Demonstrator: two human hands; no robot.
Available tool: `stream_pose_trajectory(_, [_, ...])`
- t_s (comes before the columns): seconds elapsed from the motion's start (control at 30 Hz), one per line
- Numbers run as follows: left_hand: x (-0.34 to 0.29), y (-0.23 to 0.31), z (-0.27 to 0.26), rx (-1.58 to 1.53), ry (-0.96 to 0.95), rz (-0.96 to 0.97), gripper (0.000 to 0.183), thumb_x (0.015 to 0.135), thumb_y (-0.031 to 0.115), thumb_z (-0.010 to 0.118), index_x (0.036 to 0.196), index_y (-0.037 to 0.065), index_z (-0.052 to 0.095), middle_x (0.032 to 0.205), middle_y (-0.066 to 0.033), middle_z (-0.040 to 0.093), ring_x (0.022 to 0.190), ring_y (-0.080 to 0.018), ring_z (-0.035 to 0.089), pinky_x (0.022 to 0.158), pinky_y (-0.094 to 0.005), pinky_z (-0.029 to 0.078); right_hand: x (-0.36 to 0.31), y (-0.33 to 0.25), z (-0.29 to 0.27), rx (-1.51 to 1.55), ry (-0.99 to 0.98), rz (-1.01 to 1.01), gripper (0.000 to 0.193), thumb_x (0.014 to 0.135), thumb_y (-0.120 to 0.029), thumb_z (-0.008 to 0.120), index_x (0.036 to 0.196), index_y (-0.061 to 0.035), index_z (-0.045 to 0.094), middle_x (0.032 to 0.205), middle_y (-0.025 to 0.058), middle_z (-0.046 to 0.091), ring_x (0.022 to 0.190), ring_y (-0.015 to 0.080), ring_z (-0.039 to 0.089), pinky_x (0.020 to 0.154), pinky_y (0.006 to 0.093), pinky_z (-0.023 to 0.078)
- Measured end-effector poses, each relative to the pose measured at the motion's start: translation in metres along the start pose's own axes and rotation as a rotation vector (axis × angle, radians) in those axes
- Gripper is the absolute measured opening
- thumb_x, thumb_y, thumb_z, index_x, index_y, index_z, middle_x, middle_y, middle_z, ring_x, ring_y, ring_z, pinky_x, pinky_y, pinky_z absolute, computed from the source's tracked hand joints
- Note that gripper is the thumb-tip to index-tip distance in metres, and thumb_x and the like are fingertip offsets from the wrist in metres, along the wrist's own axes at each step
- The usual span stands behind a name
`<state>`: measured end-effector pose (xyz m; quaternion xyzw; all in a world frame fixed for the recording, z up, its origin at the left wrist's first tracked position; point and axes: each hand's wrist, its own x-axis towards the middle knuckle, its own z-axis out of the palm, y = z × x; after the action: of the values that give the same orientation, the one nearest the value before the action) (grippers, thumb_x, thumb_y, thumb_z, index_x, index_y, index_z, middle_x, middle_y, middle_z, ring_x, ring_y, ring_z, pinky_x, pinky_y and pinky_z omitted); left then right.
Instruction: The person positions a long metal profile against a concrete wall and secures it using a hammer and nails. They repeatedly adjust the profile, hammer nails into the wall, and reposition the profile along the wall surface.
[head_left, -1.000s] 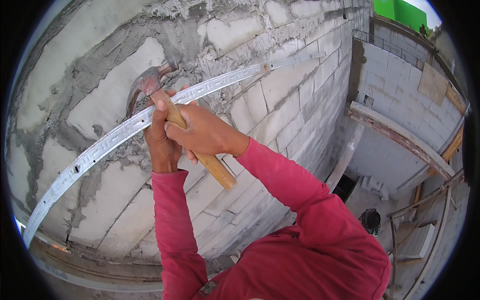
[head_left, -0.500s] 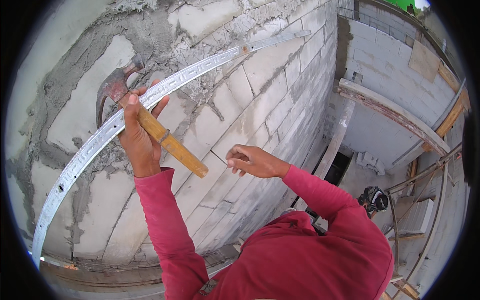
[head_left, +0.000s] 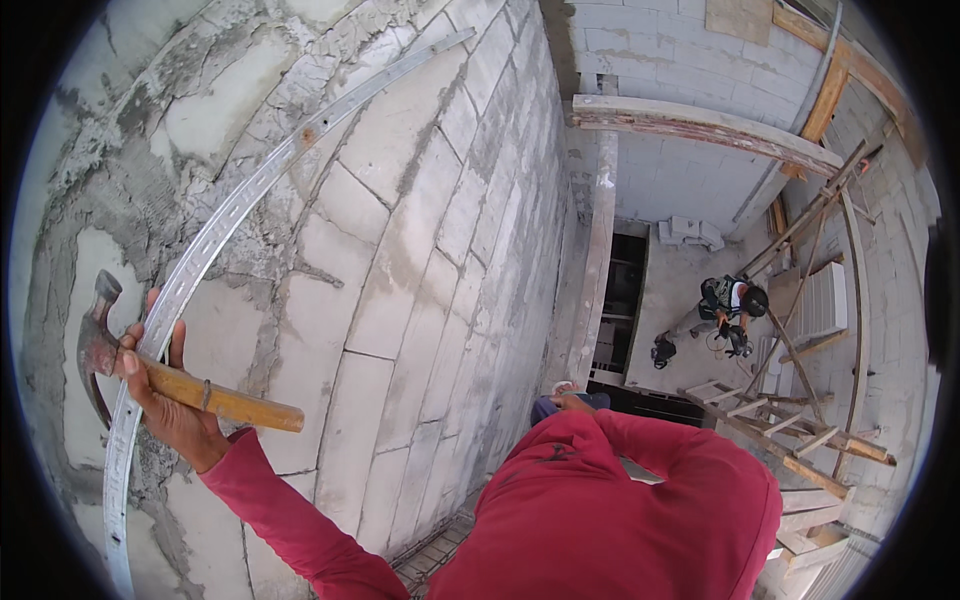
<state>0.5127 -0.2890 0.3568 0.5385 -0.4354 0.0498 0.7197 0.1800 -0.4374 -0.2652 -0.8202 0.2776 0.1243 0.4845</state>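
Observation:
My left hand [head_left: 187,425] grips a claw hammer [head_left: 240,402] by its yellow wooden handle, close under the worn, reddish head. Behind the handle, the same hand clasps a long, slotted galvanized metal strip [head_left: 213,236]. The strip slants up along the block wall [head_left: 395,250], with a rusty spot toward its upper end; whether it touches the wall I cannot tell. My right hand [head_left: 572,402] is down at my waist, by dark blue cloth. Only its back shows, and its fingers are hidden.
Rough grey mortar [head_left: 165,225] covers part of the wall at left. Far below on the right, another person [head_left: 725,305] bends over a dark device. A timber beam [head_left: 710,130] crosses beyond, wooden scaffolding [head_left: 790,430] stands at right, and a dark floor opening [head_left: 620,300] lies below.
My right hand has dropped from in front of the wall to my waist. The view has swung right, bringing the person below into fuller sight; my left hand still holds hammer and strip.

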Motion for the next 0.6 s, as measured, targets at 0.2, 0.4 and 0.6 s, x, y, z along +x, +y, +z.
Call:
stream_pose_trajectory(0.2, [0.012,0.021,-0.015,0.092,0.011,0.043,0.038,0.107,0.031,0.043,0.131,0.002,0.043,0.143,-0.0183,0.038,0.140,-0.0298,0.040,0.116,-0.0460,0.041,0.027,-0.012,-0.011,0.043,-0.004,0.214,0.028,0.090,-0.030,0.059,0.107,-0.0107,0.070,0.099,0.0166,0.070,0.088,0.0248,0.069,0.078,0.0395,0.053])
stream_pose_trajectory(0.4, [0.027,0.055,-0.042,0.353,0.005,0.282,0.044,0.106,0.034,0.039,0.133,0.000,0.044,0.140,-0.0162,0.039,0.137,-0.0269,0.041,0.117,-0.0452,0.041,0.046,0.005,0.000,0.075,0.028,0.343,0.030,0.091,-0.031,0.057,0.111,-0.0112,0.069,0.106,0.0160,0.069,0.096,0.0253,0.068,0.082,0.0395,0.052])
stream_pose_trajectory(0.6, [0.020,0.092,-0.040,0.423,-0.021,0.297,0.047,0.104,0.033,0.043,0.136,-0.002,0.044,0.145,-0.0156,0.039,0.140,-0.0269,0.039,0.116,-0.0444,0.041,0.078,0.026,0.028,0.029,0.020,0.416,0.033,0.093,-0.031,0.055,0.116,-0.0117,0.068,0.113,0.0154,0.068,0.103,0.0258,0.067,0.086,0.0395,0.052])
